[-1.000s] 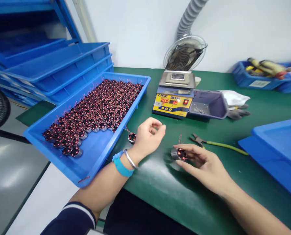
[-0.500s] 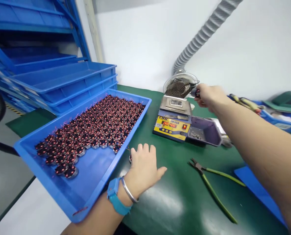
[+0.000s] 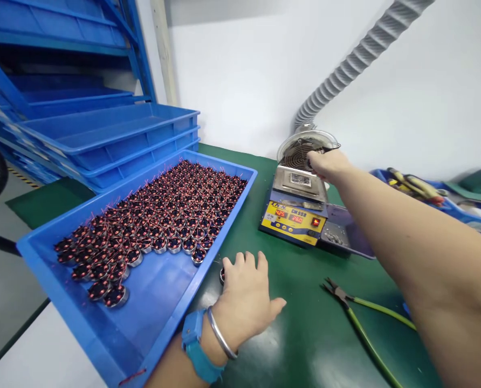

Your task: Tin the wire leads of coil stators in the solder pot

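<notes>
Nearest me, my left hand [image 3: 246, 302] lies palm down on the green mat [image 3: 305, 334], fingers spread and flat, gripping nothing. Its fingertips touch or cover a small wound coil [image 3: 222, 275] that sits on the mat just outside the blue tray [image 3: 159, 318]. A blue band and a metal bangle circle that wrist.

To the right, green-handled cutters [image 3: 354, 310] lie loose on the mat, well apart from both hands.

The tray on my left is tilted and packed with rows of the same dark coils [image 3: 159, 215] with copper wire ends; its near end is bare.

Further out, my right arm stretches across to the solder pot [image 3: 299, 207], a yellow-fronted box with red digits lit. My right hand [image 3: 325, 163] hangs over the pot's metal top, fingers curled downward. I believe a coil is pinched beneath them, but the hand hides it, so I cannot tell for sure.

A grey bin [image 3: 345, 234] touches the pot's right side. Behind the pot stands a round fume hood [image 3: 301, 148] with a ribbed hose [image 3: 365, 54] climbing the white wall.

To dip well here, I judge the hand should stay steady and upright over the bath, lowering only the wire ends, with fingers clear of the hot metal.
</notes>
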Demonstrator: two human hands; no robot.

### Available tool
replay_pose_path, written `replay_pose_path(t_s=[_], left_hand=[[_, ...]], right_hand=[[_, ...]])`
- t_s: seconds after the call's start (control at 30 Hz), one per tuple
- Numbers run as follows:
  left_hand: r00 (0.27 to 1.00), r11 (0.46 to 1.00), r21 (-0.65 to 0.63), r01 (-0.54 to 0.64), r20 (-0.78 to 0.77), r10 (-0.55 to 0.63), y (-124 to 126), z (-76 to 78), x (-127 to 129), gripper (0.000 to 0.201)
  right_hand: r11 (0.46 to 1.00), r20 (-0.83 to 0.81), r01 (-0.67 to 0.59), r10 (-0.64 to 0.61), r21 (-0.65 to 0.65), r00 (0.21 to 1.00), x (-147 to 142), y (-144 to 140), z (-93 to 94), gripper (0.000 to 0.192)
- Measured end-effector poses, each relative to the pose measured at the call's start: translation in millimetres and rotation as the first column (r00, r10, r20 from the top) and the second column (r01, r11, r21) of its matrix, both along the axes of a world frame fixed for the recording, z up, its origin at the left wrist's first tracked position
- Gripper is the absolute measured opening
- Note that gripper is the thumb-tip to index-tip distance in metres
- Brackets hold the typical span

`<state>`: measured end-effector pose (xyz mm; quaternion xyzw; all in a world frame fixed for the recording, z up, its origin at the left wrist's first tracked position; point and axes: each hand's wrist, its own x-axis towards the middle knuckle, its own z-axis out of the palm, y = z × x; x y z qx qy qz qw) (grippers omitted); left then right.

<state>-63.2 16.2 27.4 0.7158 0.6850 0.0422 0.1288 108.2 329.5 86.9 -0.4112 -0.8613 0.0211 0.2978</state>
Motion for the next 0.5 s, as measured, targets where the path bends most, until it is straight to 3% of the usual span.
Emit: replay_pose_path(t_s=[0.1, 0.23, 0.37, 0.5], left_hand=[[1.000, 1.000, 0.001, 0.014, -0.008, -0.014, -1, 0.1, 1, 0.079], [1.000, 0.997, 0.076, -0.010, -0.013, 0.011, -3, -1.5, 2, 0.078], [1.000, 0.997, 0.070, -0.011, -0.014, 0.012, -6, -2.6, 4, 0.079], [0.999, 0.999, 0.054, -0.005, -0.033, 0.007, -7, -3.3, 5, 0.081]], right_hand=[[0.955, -0.003, 0.235, -0.239, -0.179, 0.971, -2, -1, -3.5, 0.043], [0.808, 0.038, 0.464, -0.485, -0.363, 0.874, -24, 9, 3.4, 0.033], [0.705, 0.062, 0.542, -0.582, -0.457, 0.811, -33, 12, 8.0, 0.036], [0.715, 0.008, 0.524, -0.588, -0.464, 0.809, -26, 11, 11.0, 0.032]])
